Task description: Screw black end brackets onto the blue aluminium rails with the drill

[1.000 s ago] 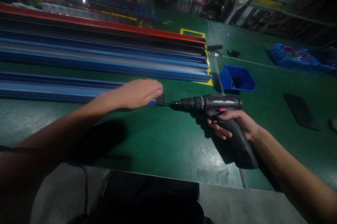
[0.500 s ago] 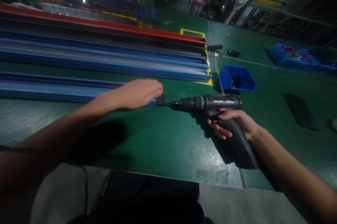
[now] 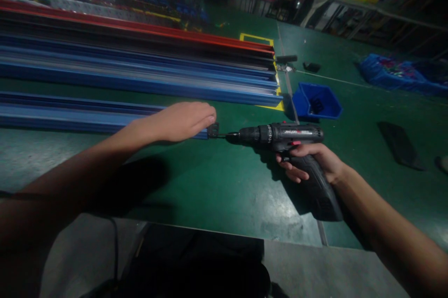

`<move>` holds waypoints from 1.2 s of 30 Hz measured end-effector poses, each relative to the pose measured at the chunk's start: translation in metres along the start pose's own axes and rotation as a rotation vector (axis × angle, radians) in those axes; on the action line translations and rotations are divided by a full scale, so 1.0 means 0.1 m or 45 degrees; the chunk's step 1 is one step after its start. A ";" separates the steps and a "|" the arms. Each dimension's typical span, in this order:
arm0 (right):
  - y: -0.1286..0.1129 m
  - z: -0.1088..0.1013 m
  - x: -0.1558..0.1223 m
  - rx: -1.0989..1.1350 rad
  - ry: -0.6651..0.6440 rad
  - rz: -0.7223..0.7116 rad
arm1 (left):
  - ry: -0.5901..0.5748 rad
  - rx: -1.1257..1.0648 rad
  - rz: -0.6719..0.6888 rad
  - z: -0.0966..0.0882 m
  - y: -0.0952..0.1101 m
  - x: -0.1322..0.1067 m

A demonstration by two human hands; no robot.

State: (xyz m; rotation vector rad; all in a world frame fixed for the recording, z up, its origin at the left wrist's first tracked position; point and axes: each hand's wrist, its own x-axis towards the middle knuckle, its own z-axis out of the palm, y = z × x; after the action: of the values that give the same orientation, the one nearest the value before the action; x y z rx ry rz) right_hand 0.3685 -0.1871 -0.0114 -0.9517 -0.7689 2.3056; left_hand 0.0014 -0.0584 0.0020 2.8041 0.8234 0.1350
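My left hand [image 3: 182, 120] lies curled over the right end of a long blue metal rail [image 3: 70, 116] on the green table, pressing it down. A small black end piece [image 3: 213, 130] sits at the rail's end, just past my fingertips. My right hand [image 3: 311, 160] grips the handle of a black cordless drill [image 3: 287, 135], held level. The drill's bit touches the black end piece.
A stack of long blue and red rails [image 3: 140, 62] lies across the table behind. A blue bin [image 3: 317, 102] stands right of them, with a yellow marked square [image 3: 259, 39] under the stack. A black flat piece [image 3: 399, 144] lies at the right. Another person's arm shows at the far top left.
The view has shifted slightly; the hands, rail and drill keep the same pose, with the bit still at the end piece.
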 end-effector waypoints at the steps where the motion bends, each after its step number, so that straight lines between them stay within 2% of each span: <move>1: 0.00 0.00 0.00 -0.002 0.003 0.004 | -0.001 -0.003 0.000 0.00 0.00 0.00; 36: -0.01 -0.01 0.00 -0.056 0.015 0.003 | 0.002 -0.026 0.004 0.03 -0.04 0.01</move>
State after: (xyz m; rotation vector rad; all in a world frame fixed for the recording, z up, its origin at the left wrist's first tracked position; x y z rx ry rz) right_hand 0.3693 -0.1863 -0.0113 -0.9850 -0.8170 2.2918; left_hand 0.0001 -0.0551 -0.0019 2.7867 0.8137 0.1451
